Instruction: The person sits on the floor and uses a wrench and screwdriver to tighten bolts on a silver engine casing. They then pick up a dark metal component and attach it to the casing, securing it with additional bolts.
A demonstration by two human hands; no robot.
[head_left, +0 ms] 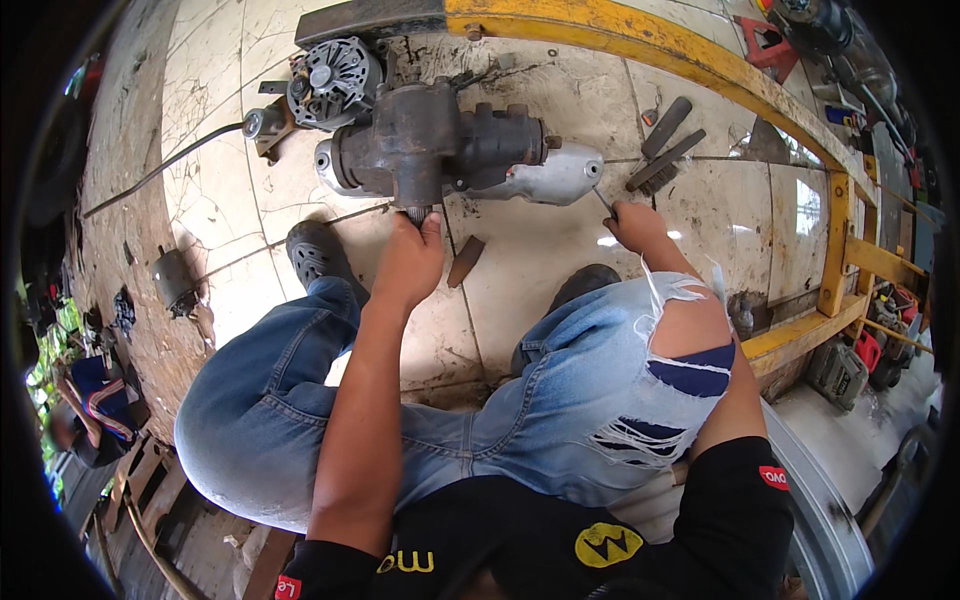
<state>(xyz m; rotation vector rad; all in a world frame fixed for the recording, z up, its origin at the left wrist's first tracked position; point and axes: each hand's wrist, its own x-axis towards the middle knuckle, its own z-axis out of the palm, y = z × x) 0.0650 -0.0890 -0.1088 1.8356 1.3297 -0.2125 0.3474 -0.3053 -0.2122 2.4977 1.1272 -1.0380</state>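
1 shft point(419, 213) in L hand point(411, 258)

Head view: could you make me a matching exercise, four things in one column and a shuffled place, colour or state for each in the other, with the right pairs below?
Things:
1. Left hand
2. Right hand
3. Alternator
4. Frame

Descriptions:
A. Mostly yellow, running along the top and right of the work area
B. Holding a thin rod near the right end of the silvery casting
C. Round and silvery, to the left of the dark gearbox
D. Fingers on the ridged shaft at the gearbox's near end

Pairs: 1-D, 2-B, 3-C, 4-A
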